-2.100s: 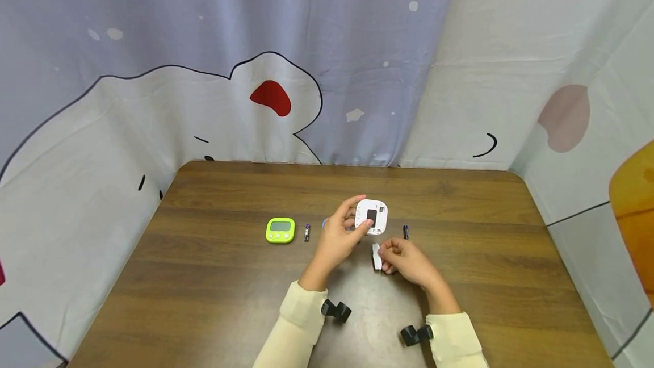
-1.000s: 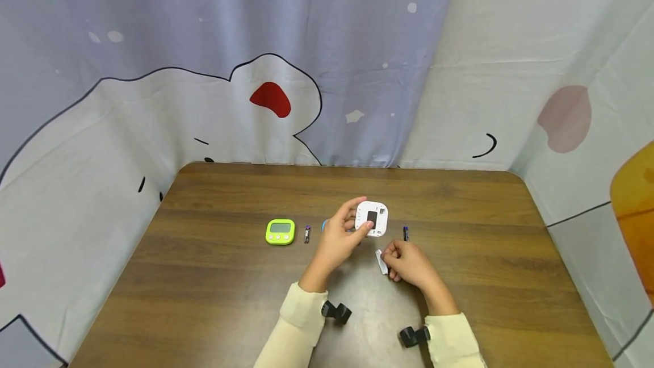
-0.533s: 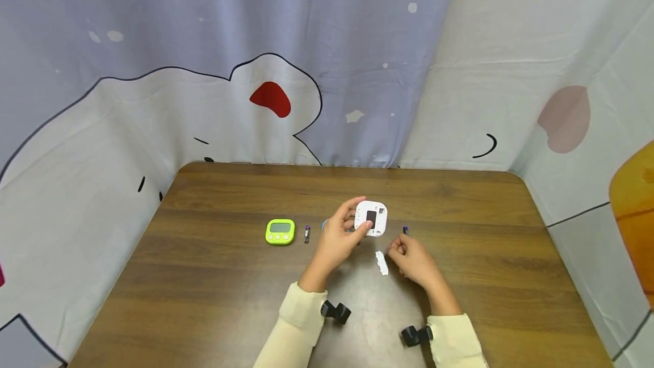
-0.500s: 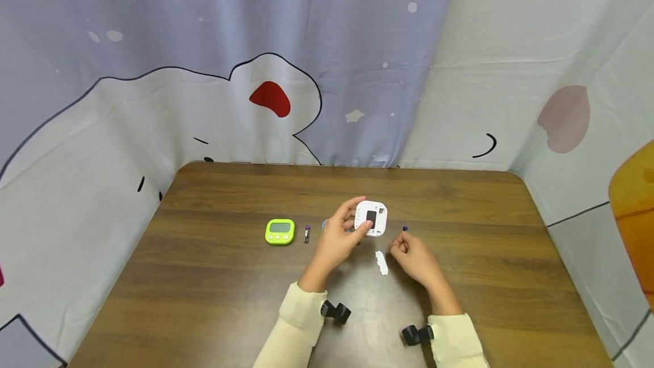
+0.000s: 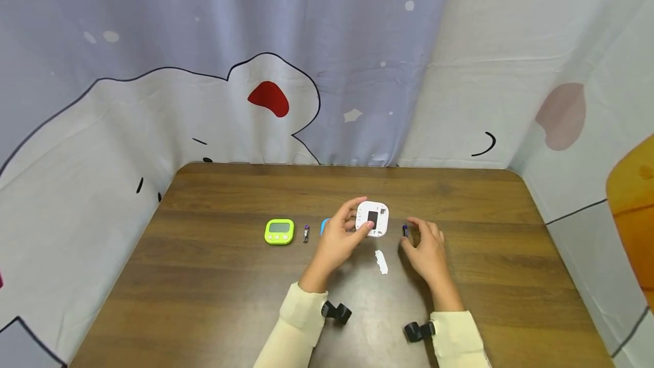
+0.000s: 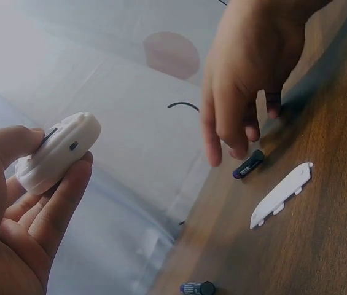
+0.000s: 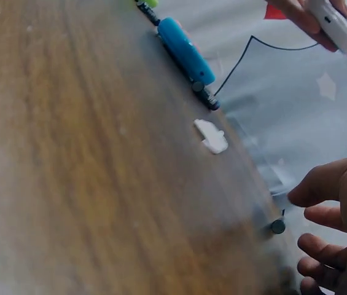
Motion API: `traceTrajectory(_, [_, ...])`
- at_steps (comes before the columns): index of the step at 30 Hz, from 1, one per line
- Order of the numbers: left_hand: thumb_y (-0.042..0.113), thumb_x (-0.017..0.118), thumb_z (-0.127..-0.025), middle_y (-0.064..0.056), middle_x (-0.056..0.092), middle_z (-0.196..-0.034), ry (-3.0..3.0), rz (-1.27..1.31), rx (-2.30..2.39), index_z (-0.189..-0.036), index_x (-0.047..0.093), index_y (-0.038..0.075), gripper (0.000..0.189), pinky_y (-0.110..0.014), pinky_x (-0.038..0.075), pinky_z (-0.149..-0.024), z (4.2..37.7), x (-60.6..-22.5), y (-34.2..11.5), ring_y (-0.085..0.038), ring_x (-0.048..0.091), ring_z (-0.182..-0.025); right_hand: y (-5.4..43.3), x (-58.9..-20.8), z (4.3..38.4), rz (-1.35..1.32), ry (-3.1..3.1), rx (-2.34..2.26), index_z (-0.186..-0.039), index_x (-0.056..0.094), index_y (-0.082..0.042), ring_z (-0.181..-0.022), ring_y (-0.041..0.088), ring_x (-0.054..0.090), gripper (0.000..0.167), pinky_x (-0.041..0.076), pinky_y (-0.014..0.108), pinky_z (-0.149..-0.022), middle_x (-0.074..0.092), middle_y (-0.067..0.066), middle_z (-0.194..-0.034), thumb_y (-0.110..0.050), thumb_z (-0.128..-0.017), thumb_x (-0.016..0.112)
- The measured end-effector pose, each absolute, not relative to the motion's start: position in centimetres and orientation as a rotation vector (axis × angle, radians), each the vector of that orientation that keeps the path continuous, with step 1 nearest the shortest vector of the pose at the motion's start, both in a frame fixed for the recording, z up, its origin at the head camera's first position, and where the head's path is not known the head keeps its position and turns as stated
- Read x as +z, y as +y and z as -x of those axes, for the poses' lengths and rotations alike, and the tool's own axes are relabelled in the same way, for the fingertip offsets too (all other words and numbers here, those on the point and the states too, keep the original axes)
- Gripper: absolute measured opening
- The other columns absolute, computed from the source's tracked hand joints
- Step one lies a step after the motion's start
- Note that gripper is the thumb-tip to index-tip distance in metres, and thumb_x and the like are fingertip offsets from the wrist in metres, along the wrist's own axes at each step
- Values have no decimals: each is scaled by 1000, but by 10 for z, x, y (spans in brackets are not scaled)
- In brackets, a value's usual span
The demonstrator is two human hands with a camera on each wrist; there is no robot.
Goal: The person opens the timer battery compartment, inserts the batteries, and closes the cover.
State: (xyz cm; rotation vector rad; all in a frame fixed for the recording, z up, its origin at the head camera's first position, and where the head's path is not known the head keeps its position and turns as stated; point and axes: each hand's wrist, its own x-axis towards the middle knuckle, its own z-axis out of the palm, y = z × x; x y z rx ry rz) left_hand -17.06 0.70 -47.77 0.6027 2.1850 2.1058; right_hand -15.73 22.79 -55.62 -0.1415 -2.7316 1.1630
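Left hand [image 5: 337, 237] grips a rounded-square white plastic device [image 5: 373, 218], held above the wooden surface [image 5: 219, 300]. Right hand [image 5: 428, 250] spread, thumb and fingers either side of a dark, purple-ended cylindrical battery [image 5: 405, 231] lying there. Battery: probably light, rigid, slick, apt to roll; pinch mid-barrel. Thin white plastic strip [image 5: 381, 262] nearby, likely snappable; take edges. Containers: none certain; device's inside can't be made out.
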Motion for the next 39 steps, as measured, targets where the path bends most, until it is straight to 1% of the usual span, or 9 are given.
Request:
traceTrajectory(3, [1, 66, -92, -22, 64, -109, 2184, -617, 2104, -139, 47, 4, 50, -30, 57, -75, 170, -477, 8, -30, 68, -97, 230, -558, 157, 145, -2790, 1139, -136, 53, -10, -117, 37, 35, 56, 30, 52, -96, 44, 19, -134, -13, -81, 65])
traceTrajectory(6, [1, 66, -91, -22, 65, -108, 2192, -623, 2103, -138, 48, 4, 50, -30, 57, -75, 170, -476, 9, -31, 68, -96, 231, -560, 157, 136, -2827, 1113, -139, 51, -11, -119, 37, 33, 60, 28, 54, -97, 42, 18, -137, -13, -80, 64])
traceTrajectory(18, [1, 67, -91, -21, 65, -107, 2215, -606, 2080, -138, 48, 6, 51, -28, 57, -74, 168, -478, 10, -31, 68, -97, 234, -562, 158, 80, -2848, 1079, -134, 57, -11, -121, 39, 34, 55, 30, 56, -95, 45, 16, -137, -12, -80, 65])
traceTrajectory(21, [2, 67, -91, -21, 65, -107, 2214, -621, 2079, -138, 48, 5, 51, -29, 57, -74, 168, -478, 11, -30, 68, -96, 235, -562, 158, 79, -2845, 1065, -132, 59, -11, -117, 38, 36, 53, 31, 55, -93, 47, 17, -133, -13, -80, 66])
traceTrajectory(27, [2, 67, -91, -21, 65, -107, 2228, -635, 2060, -138, 48, 4, 50, -28, 57, -73, 167, -478, 11, -28, 69, -96, 236, -563, 156, 86, -2844, 1044, -132, 60, -11, -104, 35, 42, 50, 33, 49, -89, 55, 15, -118, -16, -83, 69])
traceTrajectory(33, [2, 67, -92, -20, 65, -107, 2217, -632, 2057, -138, 48, 4, 50, -28, 57, -73, 166, -476, 10, -27, 69, -96, 237, -564, 157, 68, -2842, 1040, -130, 59, -8, -106, 35, 45, 48, 33, 50, -91, 58, 14, -114, -18, -85, 73])
traceTrajectory(39, [2, 67, -92, -20, 66, -107, 2196, -618, 2067, -138, 48, 4, 50, -27, 57, -73, 167, -475, 11, -27, 68, -95, 236, -563, 157, 58, -2818, 1017, -123, 61, -6, -104, 33, 49, 44, 36, 51, -90, 59, 11, -108, -24, -85, 75])
